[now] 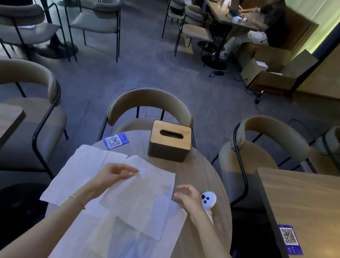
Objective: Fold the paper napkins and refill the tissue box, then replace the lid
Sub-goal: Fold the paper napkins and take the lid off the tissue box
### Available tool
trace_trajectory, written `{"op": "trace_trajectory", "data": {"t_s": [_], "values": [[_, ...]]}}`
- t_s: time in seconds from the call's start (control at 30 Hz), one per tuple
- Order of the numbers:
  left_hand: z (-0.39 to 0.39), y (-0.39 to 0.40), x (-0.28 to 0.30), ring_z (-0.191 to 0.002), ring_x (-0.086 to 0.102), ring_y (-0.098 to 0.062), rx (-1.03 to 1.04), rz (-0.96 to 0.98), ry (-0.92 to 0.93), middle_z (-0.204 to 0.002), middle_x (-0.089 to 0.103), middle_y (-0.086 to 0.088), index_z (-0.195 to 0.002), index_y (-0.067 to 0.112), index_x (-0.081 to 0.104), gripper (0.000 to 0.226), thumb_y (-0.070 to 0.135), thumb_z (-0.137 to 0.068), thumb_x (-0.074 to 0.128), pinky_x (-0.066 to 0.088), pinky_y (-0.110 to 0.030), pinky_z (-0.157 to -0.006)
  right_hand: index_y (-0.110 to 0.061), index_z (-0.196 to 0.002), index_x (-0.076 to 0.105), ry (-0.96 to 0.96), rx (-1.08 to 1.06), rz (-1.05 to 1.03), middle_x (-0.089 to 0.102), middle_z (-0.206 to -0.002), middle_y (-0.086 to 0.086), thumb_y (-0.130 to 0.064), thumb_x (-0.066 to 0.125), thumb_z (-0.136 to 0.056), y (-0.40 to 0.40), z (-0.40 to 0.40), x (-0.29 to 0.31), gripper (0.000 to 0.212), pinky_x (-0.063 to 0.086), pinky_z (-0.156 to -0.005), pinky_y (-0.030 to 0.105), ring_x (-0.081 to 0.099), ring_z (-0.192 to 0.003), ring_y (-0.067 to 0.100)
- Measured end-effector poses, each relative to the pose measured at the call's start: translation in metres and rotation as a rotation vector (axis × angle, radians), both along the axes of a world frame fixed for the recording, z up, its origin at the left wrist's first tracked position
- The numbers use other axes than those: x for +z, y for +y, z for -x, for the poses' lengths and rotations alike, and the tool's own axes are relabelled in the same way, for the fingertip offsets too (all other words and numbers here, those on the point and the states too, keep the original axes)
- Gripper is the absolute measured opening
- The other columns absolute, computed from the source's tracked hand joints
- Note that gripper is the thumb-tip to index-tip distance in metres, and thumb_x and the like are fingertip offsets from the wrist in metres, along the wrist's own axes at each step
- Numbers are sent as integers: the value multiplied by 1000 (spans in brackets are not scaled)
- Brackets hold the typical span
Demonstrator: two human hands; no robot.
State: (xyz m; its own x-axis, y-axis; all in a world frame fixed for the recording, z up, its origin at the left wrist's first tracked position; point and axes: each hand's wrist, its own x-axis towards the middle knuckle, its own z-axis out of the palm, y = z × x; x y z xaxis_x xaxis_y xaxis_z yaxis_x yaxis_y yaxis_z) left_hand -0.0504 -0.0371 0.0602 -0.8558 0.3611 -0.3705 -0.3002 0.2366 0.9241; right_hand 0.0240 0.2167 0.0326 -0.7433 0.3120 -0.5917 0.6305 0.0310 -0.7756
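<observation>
Several white paper napkins (129,207) lie unfolded and overlapping on the round wooden table (205,180). My left hand (112,174) hovers over the top napkin near its far edge, fingers curled close to a pinch, touching or almost touching the paper. My right hand (188,197) is at the napkin's right edge with fingers spread and nothing in it. The dark tissue box (168,151) stands at the table's far side. Its wooden lid (171,134), with a slot, sits on it.
A small white controller-like gadget (209,199) lies just right of my right hand. A blue QR card (116,140) sits at the far left of the table. Chairs (153,103) ring the table; other tables (312,211) flank it. A person sits far back.
</observation>
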Motion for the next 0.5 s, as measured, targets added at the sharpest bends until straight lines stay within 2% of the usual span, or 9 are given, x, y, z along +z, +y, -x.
{"op": "trace_trajectory", "data": {"t_s": [0.07,0.13,0.2,0.33,0.43,0.47,0.5], "values": [[-3,8,13,-87,65,-9,-57,-23,-8,-85,75,17,-87,29,78,18,18,-88,64,52,-14,-71,-21,-113,53,-28,143,-22,61,-108,4,-12,70,-83,-10,3,3,35,48,-80,28,58,-93,13],[-3,16,28,-86,66,-10,-93,-70,-23,-88,74,13,-94,29,77,18,20,-90,61,53,-16,-71,-27,-123,46,-7,147,56,59,-106,-2,-25,75,-81,-20,4,6,51,44,-93,35,53,-103,16],[-2,21,46,-89,65,-12,-90,-147,-38,-96,73,6,-101,29,74,20,21,-91,59,53,-19,-75,-31,-132,39,6,61,211,56,-107,-5,-38,73,-82,-26,6,7,61,45,-93,35,53,-104,17],[5,20,76,-88,68,-19,-14,-375,-170,-101,73,-5,-107,29,72,24,23,-88,60,59,-31,-74,-32,-148,26,46,-91,543,45,-142,17,-54,71,-74,-28,8,-2,89,44,-91,38,47,-123,29],[8,17,87,-89,67,-26,59,-507,-262,-101,73,-8,-113,26,69,26,18,-93,54,57,-40,-82,-39,-139,27,30,-93,656,42,-147,20,-66,83,-42,-35,16,2,115,46,-89,40,44,-131,32],[8,16,90,-91,67,-27,78,-525,-269,-102,72,-8,-114,26,68,26,17,-94,53,55,-41,-84,-39,-134,28,22,-82,687,44,-146,20,-67,84,-39,-39,20,4,113,48,-89,43,45,-132,33],[8,15,92,-91,67,-26,85,-542,-272,-102,72,-8,-115,26,67,26,17,-95,52,54,-41,-84,-35,-134,31,14,-65,737,47,-145,19,-67,83,-45,-42,25,5,108,49,-92,47,47,-131,34]]}}
